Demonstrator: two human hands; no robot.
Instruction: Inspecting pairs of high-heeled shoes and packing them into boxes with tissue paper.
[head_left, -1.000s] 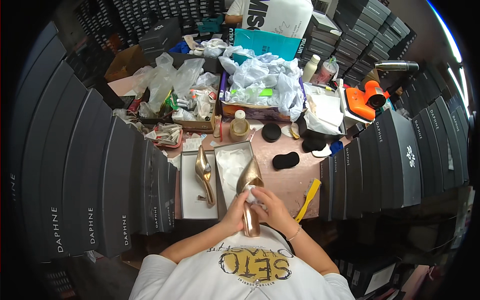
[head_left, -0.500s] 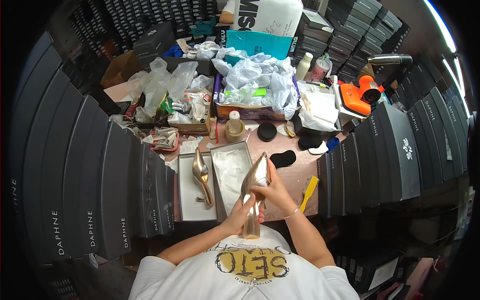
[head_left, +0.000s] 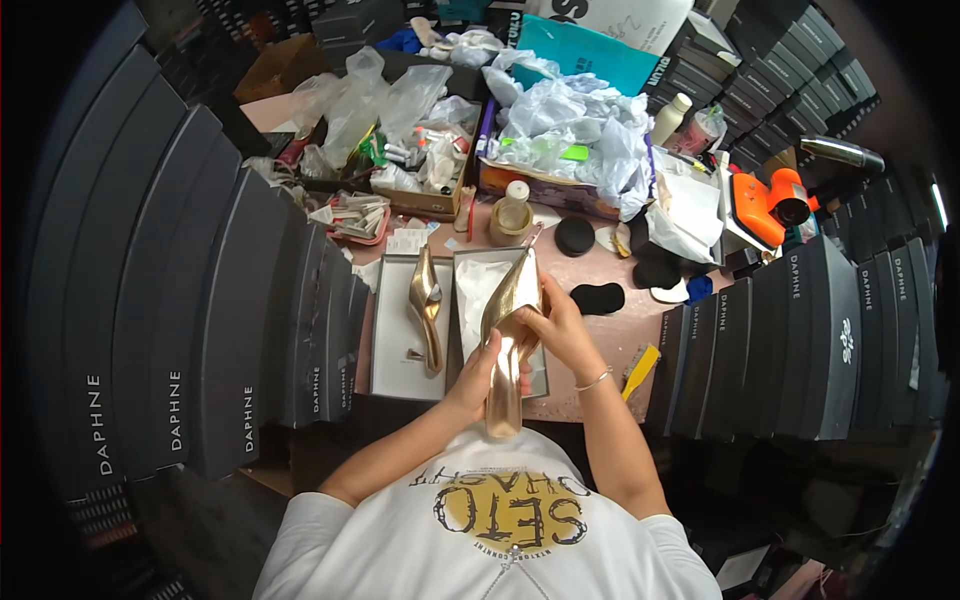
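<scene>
A shiny gold pointed shoe (head_left: 514, 300) is held between my hands, its toe toward the bench and its back end near my shirt. My left hand (head_left: 478, 378) wraps the shoe's narrow rear part. My right hand (head_left: 556, 325) grips its side, with the thumb over the top near the opening. The matching gold shoe (head_left: 427, 310) lies in the white-lined shoe box (head_left: 392, 345) at the left. Next to that, the other box half (head_left: 465, 262) has white tissue paper in it, partly hidden behind the held shoe and my hands.
Tall stacks of dark shoe boxes (head_left: 225, 330) stand left and right of the pink bench. A yellow brush (head_left: 641, 370) and a black insole-shaped pad (head_left: 597, 299) lie at the right. Behind are a jar (head_left: 511, 217), cartons of crumpled tissue (head_left: 575, 125) and an orange device (head_left: 757, 210).
My view has tilted and shifted, so the bench things appear farther right and higher. The right thumb has moved slightly along the shoe; both hands keep their hold.
</scene>
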